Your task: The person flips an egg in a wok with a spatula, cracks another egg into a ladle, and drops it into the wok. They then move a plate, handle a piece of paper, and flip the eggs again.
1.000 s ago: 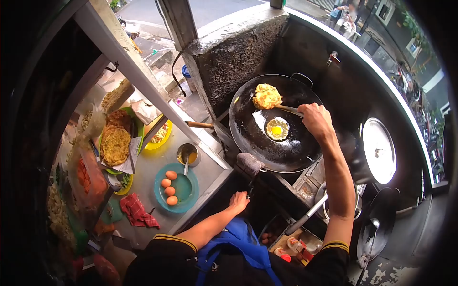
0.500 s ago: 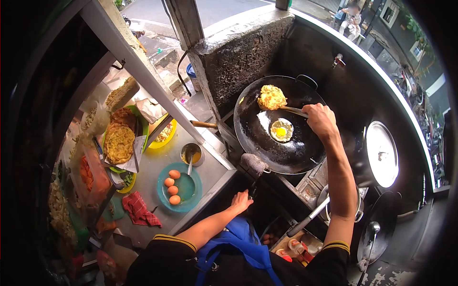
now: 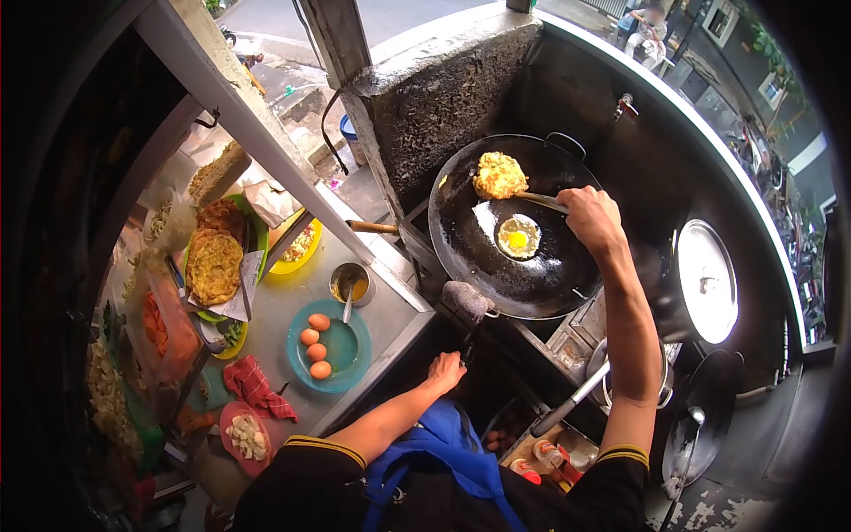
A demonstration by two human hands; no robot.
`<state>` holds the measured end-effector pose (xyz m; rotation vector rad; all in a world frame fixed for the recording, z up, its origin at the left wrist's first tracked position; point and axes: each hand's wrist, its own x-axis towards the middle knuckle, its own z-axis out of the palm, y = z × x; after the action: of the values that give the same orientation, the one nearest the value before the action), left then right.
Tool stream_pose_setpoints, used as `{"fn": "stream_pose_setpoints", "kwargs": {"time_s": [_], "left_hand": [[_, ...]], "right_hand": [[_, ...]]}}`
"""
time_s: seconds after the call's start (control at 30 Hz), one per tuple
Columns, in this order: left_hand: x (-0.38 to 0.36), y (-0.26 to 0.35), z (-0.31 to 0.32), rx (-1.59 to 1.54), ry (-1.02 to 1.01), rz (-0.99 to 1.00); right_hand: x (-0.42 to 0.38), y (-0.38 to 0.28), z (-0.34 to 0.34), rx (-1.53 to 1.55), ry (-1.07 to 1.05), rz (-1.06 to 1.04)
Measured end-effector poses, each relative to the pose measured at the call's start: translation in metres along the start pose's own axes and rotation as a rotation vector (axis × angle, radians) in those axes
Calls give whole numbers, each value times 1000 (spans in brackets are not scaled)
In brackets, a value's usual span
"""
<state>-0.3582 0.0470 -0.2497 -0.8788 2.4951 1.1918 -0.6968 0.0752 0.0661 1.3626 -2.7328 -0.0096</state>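
Note:
My right hand (image 3: 592, 215) is closed round the handle of a spatula (image 3: 542, 201) over the black wok (image 3: 483, 288). The spatula's far end meets a golden omelette (image 3: 500, 176) on the wok's far side. Below it a fried egg (image 3: 519, 238) with a whole yolk lies in the oily middle. My left hand (image 3: 446, 371) is low in front of the wok, fingers curled at a dark, thin piece whose kind I cannot tell. Just above that hand, a grey cloth-like wad (image 3: 468, 300) sits at the wok's near handle.
On the left counter, a teal plate (image 3: 301, 365) holds several eggs beside a metal cup (image 3: 353, 284) of yellow liquid. Nearby are a red cloth (image 3: 257, 387), fried omelettes (image 3: 215, 269) and a pink plate (image 3: 238, 410). A lidded pot (image 3: 707, 282) stands right of the wok.
The view has shifted slightly, and the pink plate with pale chopped pieces now shows at lower left. Both hands keep nearly the same places; the omelette and egg look about the same.

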Motion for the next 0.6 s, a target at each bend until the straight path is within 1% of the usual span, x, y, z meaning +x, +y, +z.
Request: {"fn": "stream_pose_setpoints", "kwargs": {"time_s": [0.13,0.2,0.23,0.27,0.3,0.33,0.37,0.43,0.47,0.5,0.57,0.6], "left_hand": [[-11,9,-17,37,7,-19],[-18,9,-37,3,-111,46],[-24,7,-45,4,-109,46],[-30,4,-55,-105,-131,111],[-37,3,-65,-217,-149,176],[-50,9,-85,-299,-187,156],[-60,11,-99,-307,-176,150],[-79,9,-118,-408,-169,75],[-86,5,-123,-435,-164,54],[-93,3,-127,-439,-157,39],[-104,2,-136,-531,-206,-60],[-109,4,-140,-570,-201,-68]], "right_hand": [[-12,3,14,53,56,-27],[-33,5,27,91,42,16],[-52,9,37,200,55,12],[-65,19,58,313,18,48],[-78,29,81,396,25,52],[-88,38,101,516,-22,84],[-99,47,125,547,2,62],[-114,27,127,357,-7,193],[-114,19,123,382,-39,229],[-112,19,127,438,-3,206],[-108,19,131,333,26,215],[-105,22,139,324,70,198]]}}
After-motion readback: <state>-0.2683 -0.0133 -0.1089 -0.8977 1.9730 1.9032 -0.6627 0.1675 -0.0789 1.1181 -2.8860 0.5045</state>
